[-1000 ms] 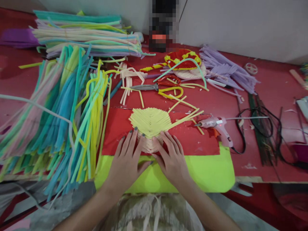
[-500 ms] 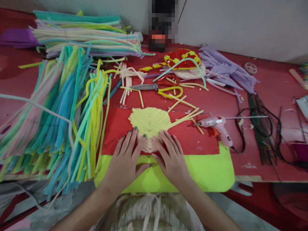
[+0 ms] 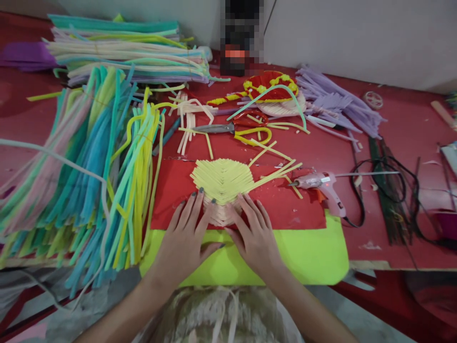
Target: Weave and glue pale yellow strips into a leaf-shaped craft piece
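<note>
A woven piece of yellow and cream strips (image 3: 223, 183) lies on a red sheet (image 3: 285, 205) near the table's front. My left hand (image 3: 185, 238) rests flat with spread fingers on the piece's lower left part. Beside it, my right hand (image 3: 255, 233) presses flat on the lower right part. Both hands hold the piece down and grip nothing. Loose yellow strip ends (image 3: 276, 171) stick out to the right of the weave. A lime green sheet (image 3: 310, 255) lies under the red one.
Big bundles of coloured strips (image 3: 89, 171) fill the left side. Scissors (image 3: 228, 127) lie behind the weave, a pink glue gun (image 3: 323, 186) with its black cable (image 3: 389, 183) to the right. A red and yellow woven piece (image 3: 271, 88) and purple strips (image 3: 335, 102) sit at the back.
</note>
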### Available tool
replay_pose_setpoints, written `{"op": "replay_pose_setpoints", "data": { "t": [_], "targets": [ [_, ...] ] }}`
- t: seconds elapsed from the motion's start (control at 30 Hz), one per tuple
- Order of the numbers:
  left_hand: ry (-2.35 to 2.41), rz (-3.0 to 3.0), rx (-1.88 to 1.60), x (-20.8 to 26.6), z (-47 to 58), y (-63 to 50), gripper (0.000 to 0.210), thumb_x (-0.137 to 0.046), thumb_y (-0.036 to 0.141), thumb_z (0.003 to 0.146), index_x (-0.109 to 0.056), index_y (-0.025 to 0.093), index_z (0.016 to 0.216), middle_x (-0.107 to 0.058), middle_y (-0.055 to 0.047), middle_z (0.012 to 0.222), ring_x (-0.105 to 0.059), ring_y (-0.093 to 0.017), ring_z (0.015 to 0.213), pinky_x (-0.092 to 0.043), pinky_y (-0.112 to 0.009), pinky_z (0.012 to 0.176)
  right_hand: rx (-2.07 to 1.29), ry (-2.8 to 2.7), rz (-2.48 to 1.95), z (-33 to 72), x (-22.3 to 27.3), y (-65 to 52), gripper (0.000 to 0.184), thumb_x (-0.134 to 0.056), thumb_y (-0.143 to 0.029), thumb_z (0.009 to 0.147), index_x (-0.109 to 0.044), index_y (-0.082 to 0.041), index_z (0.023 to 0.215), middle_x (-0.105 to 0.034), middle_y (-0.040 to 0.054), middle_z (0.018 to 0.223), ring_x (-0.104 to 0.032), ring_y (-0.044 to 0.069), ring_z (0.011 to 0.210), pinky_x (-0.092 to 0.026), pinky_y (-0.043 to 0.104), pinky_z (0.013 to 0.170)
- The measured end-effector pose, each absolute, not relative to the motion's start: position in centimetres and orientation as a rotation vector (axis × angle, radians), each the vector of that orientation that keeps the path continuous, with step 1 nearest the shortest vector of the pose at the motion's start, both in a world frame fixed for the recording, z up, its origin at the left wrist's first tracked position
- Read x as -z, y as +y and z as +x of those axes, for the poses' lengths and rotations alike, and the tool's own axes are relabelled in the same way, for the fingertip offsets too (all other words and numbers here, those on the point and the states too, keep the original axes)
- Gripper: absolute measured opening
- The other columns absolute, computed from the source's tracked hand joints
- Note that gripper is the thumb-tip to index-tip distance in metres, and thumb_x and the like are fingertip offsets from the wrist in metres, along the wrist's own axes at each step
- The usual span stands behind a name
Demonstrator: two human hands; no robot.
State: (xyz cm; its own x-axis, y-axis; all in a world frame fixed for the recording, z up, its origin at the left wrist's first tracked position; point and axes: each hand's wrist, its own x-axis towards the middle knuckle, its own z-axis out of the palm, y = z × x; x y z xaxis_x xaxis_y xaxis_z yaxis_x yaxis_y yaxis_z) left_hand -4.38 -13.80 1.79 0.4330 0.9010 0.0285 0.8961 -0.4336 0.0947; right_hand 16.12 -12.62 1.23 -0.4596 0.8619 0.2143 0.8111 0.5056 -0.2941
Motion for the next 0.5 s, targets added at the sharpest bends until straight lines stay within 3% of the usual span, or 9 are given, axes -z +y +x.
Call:
{"op": "replay_pose_setpoints", "data": {
  "t": [0.5],
  "targets": [
    [1.677,2.539,-0.097,-2.5,-3.3,-13.9,0.084,-0.052,0.061,0.086,-0.035,0.008,0.149,-0.027,-0.028,0.156,-0.032,-0.043,0.142,-0.033,-0.057,0.111,-0.204,-2.391,-1.417,15.9,-1.2,-12.5,0.047,-0.054,-0.033,0.096,-0.049,-0.018,0.141,-0.048,0.0158,0.145,-0.034,0.028,0.144,-0.037,0.052,0.114]
  ]
}}
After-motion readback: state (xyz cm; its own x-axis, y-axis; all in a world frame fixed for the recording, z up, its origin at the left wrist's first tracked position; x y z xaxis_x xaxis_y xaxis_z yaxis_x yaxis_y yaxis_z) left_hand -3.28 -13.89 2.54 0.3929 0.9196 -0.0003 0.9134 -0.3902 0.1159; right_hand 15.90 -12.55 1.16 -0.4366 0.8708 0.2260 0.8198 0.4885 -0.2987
